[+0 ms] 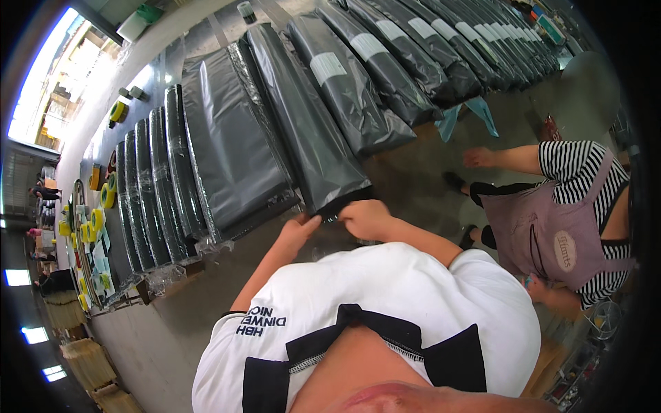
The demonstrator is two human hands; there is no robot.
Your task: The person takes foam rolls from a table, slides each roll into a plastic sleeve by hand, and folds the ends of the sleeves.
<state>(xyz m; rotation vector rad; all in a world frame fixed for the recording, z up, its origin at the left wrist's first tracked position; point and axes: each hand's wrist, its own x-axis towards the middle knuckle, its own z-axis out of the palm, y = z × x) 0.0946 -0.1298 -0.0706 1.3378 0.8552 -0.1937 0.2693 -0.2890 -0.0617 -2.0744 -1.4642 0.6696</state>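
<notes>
A long dark grey plastic bag (306, 131) lies on the table, its near end reaching the table's edge. My left hand (297, 231) is closed at the left corner of that end, thumb and fingers pinched together. At the right corner, my right hand (366, 219) is closed on the bag's edge with curled fingers. Between the hands the end of the bag looks black and seems to gape a little. Just left of it lies a wide, flat stack of grey plastic bags (234, 138) with clear film along its sides.
Several film-wrapped black rolls (160, 158) lie farther left, near yellow tape rolls (96, 219). To the right runs a row of grey bags (344, 89) with white labels. A co-worker in a mauve apron (530, 227) stands at my right. A small roll (246, 10) stands at the far side.
</notes>
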